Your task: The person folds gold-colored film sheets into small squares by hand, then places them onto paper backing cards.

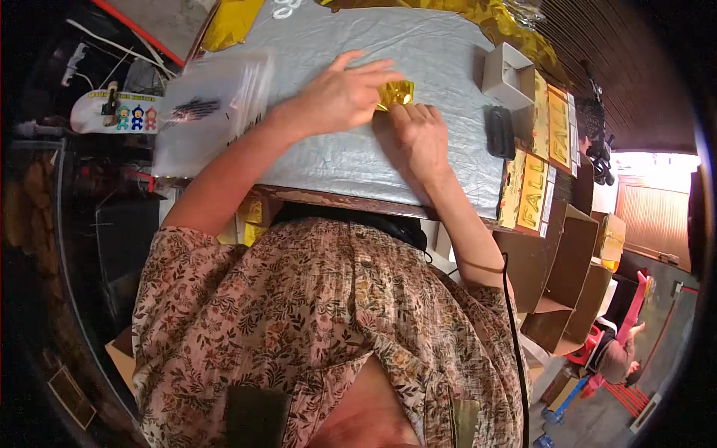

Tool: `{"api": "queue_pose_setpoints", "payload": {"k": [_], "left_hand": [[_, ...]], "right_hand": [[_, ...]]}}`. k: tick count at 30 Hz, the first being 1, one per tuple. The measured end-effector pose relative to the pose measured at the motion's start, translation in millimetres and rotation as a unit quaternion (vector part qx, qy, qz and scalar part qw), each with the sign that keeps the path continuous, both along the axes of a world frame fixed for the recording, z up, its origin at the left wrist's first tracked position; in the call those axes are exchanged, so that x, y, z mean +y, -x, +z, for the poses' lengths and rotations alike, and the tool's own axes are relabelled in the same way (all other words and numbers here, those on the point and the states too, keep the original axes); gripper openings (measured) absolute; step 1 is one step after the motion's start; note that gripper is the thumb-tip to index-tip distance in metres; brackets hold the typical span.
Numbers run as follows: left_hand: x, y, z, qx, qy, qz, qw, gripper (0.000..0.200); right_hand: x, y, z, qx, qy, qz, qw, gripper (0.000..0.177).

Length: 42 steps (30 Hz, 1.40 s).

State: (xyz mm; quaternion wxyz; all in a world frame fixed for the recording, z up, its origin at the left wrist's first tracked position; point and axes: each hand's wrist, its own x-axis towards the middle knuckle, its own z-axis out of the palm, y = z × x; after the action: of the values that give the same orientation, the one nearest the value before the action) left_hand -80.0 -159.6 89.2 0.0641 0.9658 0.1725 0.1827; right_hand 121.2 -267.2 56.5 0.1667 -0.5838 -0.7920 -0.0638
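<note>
A small piece of shiny gold foil (pixel 400 92) lies between my hands over the grey-covered table (pixel 328 160). My right hand (pixel 420 140) has its fingers curled down on the foil's near edge. From the left, my left hand (pixel 345 95) reaches to the foil's other side, its fingers stretched out and apart. Its fingertips are right at the foil's left edge, and the underside of that hand is hidden.
Clear plastic bags (pixel 213 112) lie at the table's left. To the right are an open white box (pixel 509 73), a dark folded object (pixel 499 132) and packs marked FALL (pixel 532 190). Gold foil sheeting (pixel 418 6) runs along the far edge. Cardboard boxes (pixel 564 261) and a person (pixel 616 357) are farther right.
</note>
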Motion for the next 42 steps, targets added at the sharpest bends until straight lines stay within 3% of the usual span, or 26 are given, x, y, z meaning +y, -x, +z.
{"api": "queue_pose_setpoints", "payload": {"k": [1, 2, 3, 4, 5, 6, 7, 8, 9, 11, 12, 14, 20, 28, 31, 33, 36, 37, 38, 40, 42], "left_hand": [[4, 3, 7, 0.0, 0.072, 0.02, 0.997, 0.017], [9, 9, 15, 0.0, 0.067, 0.015, 0.998, 0.017], [14, 17, 25, -0.098, 0.216, 0.041, 0.971, 0.031], [19, 23, 32, -0.191, 0.358, 0.063, 0.912, 0.045], [21, 28, 32, -0.19, 0.353, 0.054, 0.914, 0.045], [20, 32, 24, -0.287, 0.484, 0.054, 0.825, 0.055], [21, 33, 12, -0.372, 0.6, 0.053, 0.706, 0.066], [29, 29, -17, -0.378, 0.688, -0.032, 0.619, 0.071], [25, 25, -29, -0.376, 0.687, -0.036, 0.621, 0.071], [6, 13, -39, -0.382, 0.803, -0.126, 0.441, 0.06], [-4, 8, -30, -0.381, 0.803, -0.127, 0.44, 0.06], [-21, -3, -6, -0.361, 0.777, -0.024, 0.515, 0.046], [-29, -17, -15, -0.39, 0.704, 0.023, 0.594, 0.034], [-36, -19, -19, -0.372, 0.71, 0.016, 0.598, 0.034], [-40, -26, -16, -0.358, 0.707, 0.016, 0.61, 0.035], [-46, -31, -10, -0.35, 0.706, 0.015, 0.615, 0.035], [-51, -43, -2, -0.307, 0.696, 0.021, 0.649, 0.037], [-56, -49, 4, -0.296, 0.701, 0.005, 0.649, 0.037], [-61, -55, 12, -0.29, 0.734, -0.016, 0.614, 0.037], [-61, -69, 16, -0.29, 0.786, -0.043, 0.545, 0.045], [-56, -93, 22, -0.271, 0.799, -0.08, 0.531, 0.048]], "right_hand": [[-2, 0, 9, 0.0, -0.004, -0.003, 1.0, 0.029], [-5, -2, 19, 0.085, -0.012, -0.022, 0.996, 0.021], [-8, -3, 30, 0.168, -0.021, -0.041, 0.985, 0.014], [-10, -3, 40, 0.323, 0.059, -0.104, 0.939, 0.011], [-9, -9, 46, 0.322, 0.05, -0.109, 0.939, 0.011], [-9, -17, 51, 0.485, 0.118, -0.103, 0.86, 0.014], [-9, -23, 56, 0.63, 0.182, -0.089, 0.75, 0.017], [-13, -22, 71, 0.649, 0.188, -0.086, 0.732, 0.018], [-14, -22, 70, 0.649, 0.184, -0.086, 0.733, 0.018], [-15, -23, 60, 0.697, 0.172, -0.068, 0.693, 0.016], [-16, -22, 58, 0.716, 0.176, -0.078, 0.671, 0.015], [-18, -18, 52, 0.72, 0.159, -0.085, 0.67, 0.014], [-24, -23, 38, 0.713, 0.139, -0.109, 0.679, 0.014], [-24, -44, 48, 0.68, 0.159, -0.104, 0.708, 0.02], [-30, -50, 38, 0.702, 0.147, -0.119, 0.687, 0.019], [-36, -52, 33, 0.741, 0.141, -0.124, 0.645, 0.017], [-53, -62, 36, 0.734, 0.108, -0.129, 0.658, 0.014], [-61, -66, 40, 0.726, 0.096, -0.127, 0.669, 0.015], [-71, -70, 48, 0.747, 0.106, -0.135, 0.642, 0.015], [-95, -90, 59, 0.714, 0.091, -0.167, 0.674, 0.015], [-124, -113, 70, 0.715, 0.064, -0.179, 0.673, 0.016]]}}
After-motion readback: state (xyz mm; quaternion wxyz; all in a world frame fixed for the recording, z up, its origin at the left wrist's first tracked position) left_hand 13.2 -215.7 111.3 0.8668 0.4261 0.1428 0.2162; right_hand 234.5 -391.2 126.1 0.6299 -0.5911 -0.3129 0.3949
